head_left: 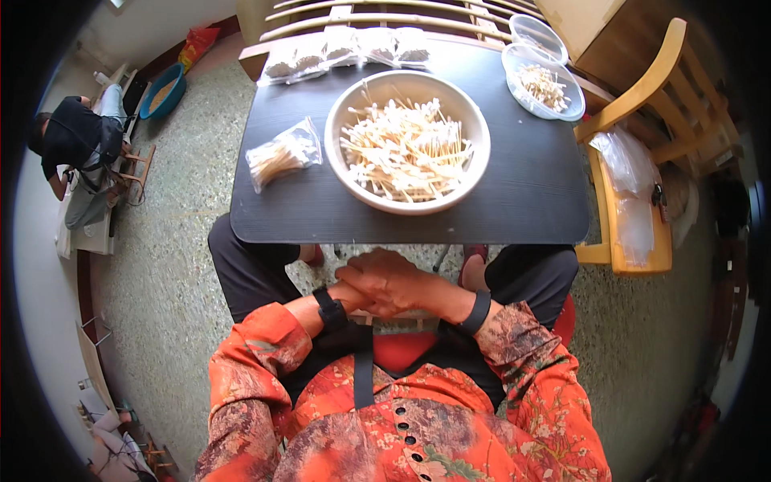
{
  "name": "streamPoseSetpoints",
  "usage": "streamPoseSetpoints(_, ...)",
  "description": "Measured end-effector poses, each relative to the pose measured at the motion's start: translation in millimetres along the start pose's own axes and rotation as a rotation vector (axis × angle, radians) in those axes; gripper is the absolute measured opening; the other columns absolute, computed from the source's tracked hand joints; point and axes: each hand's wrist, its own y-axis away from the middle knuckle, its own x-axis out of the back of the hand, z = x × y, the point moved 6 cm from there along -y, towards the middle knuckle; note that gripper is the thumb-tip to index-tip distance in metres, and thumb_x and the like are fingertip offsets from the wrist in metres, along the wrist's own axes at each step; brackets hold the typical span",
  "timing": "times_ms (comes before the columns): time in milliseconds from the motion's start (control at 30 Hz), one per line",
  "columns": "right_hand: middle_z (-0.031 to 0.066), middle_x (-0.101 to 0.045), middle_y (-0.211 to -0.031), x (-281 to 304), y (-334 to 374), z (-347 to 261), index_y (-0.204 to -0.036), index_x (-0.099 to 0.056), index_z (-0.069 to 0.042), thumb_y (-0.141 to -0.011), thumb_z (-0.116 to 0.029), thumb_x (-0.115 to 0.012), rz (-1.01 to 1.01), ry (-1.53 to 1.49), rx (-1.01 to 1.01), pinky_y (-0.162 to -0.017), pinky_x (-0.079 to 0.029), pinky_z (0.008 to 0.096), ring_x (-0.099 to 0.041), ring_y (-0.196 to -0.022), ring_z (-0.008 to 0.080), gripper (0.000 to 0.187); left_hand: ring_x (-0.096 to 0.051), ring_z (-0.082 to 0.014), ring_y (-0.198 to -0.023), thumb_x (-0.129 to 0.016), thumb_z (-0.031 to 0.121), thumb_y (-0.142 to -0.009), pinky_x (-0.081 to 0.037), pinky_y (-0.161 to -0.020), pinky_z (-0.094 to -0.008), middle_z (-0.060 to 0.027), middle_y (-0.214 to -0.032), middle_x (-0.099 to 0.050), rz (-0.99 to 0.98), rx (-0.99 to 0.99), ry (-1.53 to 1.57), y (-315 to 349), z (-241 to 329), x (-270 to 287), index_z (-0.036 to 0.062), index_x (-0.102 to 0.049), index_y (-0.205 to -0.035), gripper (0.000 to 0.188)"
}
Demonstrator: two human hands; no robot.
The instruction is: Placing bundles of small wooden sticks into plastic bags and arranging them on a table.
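Observation:
Both of my hands rest together in front of my lap, just below the table's near edge. My right hand (385,277) lies folded over my left hand (351,296), its fingers wrapped round it. The left hand's fingers are hidden beneath. On the table nearest to them stands a large pale bowl (338,166) heaped with loose cotton swabs (409,149). To its left lies a clear plastic bag (283,154) filled with swabs.
Along the dark table's (530,205) far edge sit several filled clear bags (341,50). Clear plastic bowls (518,92) stand at the back right, the nearer holding swabs. A wooden chair (642,257) at the right carries plastic bags (630,173). Another person (76,136) sits far left near a blue basin (165,90).

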Motion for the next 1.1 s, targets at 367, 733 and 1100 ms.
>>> streamPoseSetpoints(367, 0.0109, -0.058, -0.069, 22, -14, -9, -0.081, -0.049, -0.008, -0.063, -0.011, -0.065, 0.067, 0.083, 0.012, -0.055, -0.045, 0.0444, -0.06, -0.069, 0.0348, 0.024, -0.059, -0.02, -0.071, -0.065, 0.019, -0.081, -0.046, -0.06, -0.0333, -0.0066, -0.073, -0.058, -0.093, 0.056, 0.106, 0, -30, -11, 0.007, -0.059, -0.086, 0.014)
streamPoseSetpoints(733, 0.0122, -0.058, -0.09, 38, -12, -36, -0.11, -0.05, -0.008, -0.067, -0.026, -0.075, 0.138, -0.209, 0.19, -0.072, -0.049, 0.0414, -0.059, -0.086, 0.034, 0.052, -0.059, -0.0204, -0.068, -0.066, 0.019, -0.08, -0.046, -0.057, -0.0339, -0.0065, -0.07, -0.058, -0.059, -0.038, -0.023, 3, -5, 8, 0.0071, -0.059, -0.084, 0.015)
streamPoseSetpoints(1100, 0.0067, -0.058, -0.072, 177, 20, -64, -0.081, -0.06, -0.005, -0.071, -0.009, -0.072, 0.93, 0.352, -0.085, -0.053, -0.046, 0.0308, -0.057, -0.057, 0.0213, 0.016, -0.056, -0.0258, -0.052, -0.067, 0.016, -0.079, -0.045, -0.048, -0.0366, -0.0074, -0.057, -0.053, 0.276, -0.035, 0.185, -52, 11, 65, 0.0074, -0.055, -0.074, 0.016)
